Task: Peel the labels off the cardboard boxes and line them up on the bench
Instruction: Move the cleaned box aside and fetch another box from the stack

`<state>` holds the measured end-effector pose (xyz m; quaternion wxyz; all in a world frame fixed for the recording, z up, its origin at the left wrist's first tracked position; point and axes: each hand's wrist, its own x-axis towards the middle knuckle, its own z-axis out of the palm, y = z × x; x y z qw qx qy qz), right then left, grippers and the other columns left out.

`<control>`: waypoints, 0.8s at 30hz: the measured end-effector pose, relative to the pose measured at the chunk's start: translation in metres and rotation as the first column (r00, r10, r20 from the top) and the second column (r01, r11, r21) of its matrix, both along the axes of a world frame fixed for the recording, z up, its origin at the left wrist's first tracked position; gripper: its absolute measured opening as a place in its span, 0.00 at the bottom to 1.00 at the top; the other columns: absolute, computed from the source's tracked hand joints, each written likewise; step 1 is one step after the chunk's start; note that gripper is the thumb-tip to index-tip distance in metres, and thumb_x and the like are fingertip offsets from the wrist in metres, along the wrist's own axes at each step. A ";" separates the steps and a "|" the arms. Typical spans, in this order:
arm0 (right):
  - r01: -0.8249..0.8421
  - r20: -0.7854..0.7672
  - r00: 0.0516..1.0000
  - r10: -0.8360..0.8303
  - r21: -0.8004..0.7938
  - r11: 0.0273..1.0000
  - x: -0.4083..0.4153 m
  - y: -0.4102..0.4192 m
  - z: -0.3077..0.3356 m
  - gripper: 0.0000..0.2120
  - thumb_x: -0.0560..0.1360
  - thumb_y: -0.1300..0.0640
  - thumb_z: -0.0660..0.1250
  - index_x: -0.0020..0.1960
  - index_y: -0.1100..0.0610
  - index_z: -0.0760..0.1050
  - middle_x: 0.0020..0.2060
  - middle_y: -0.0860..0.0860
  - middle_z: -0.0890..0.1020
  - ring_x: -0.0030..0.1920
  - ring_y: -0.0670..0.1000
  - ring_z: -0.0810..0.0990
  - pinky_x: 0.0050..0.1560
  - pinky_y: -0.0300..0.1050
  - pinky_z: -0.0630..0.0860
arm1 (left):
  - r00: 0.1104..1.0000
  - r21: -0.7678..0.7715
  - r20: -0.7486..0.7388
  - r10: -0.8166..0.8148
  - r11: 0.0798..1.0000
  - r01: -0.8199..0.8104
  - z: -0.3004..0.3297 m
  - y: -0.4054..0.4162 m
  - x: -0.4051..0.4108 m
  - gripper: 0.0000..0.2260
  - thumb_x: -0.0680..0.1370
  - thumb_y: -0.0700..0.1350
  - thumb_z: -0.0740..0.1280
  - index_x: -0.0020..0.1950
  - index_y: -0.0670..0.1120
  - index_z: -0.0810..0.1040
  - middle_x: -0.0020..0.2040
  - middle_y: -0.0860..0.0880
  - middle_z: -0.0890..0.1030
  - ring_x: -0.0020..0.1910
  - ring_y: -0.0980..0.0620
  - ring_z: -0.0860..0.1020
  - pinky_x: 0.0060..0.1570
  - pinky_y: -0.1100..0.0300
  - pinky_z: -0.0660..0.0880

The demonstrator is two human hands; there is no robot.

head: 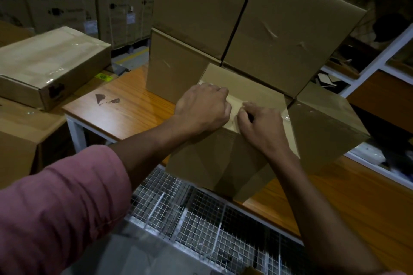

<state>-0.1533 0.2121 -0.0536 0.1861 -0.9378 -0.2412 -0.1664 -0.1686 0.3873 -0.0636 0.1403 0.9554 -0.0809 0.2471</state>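
A small cardboard box (223,158) stands on the wooden bench (125,109) right in front of me. A pale label (234,105) lies on its top face, between my hands. My left hand (201,107) rests curled on the label's left part, knuckles up. My right hand (261,125) sits on the box top at the label's right edge, fingers curled and picking at that edge. Whether the label has lifted from the box is hidden by my fingers.
Larger taped boxes (286,35) are stacked behind and to the right (324,129) of the small box. A flat wrapped carton (49,67) lies on boxes at left. A wire mesh cage (201,225) sits below the bench's near edge. White shelving (380,56) stands at right.
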 end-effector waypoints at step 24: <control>-0.034 -0.091 0.995 0.032 -0.024 0.999 -0.005 0.002 0.005 0.19 0.80 0.45 0.56 0.58 0.52 0.82 0.56 0.54 0.84 0.53 0.54 0.82 0.61 0.59 0.77 | 1.000 -0.006 -0.001 -0.012 1.000 0.012 0.002 0.000 -0.002 0.16 0.81 0.50 0.55 0.57 0.43 0.78 0.52 0.43 0.81 0.51 0.45 0.78 0.52 0.49 0.73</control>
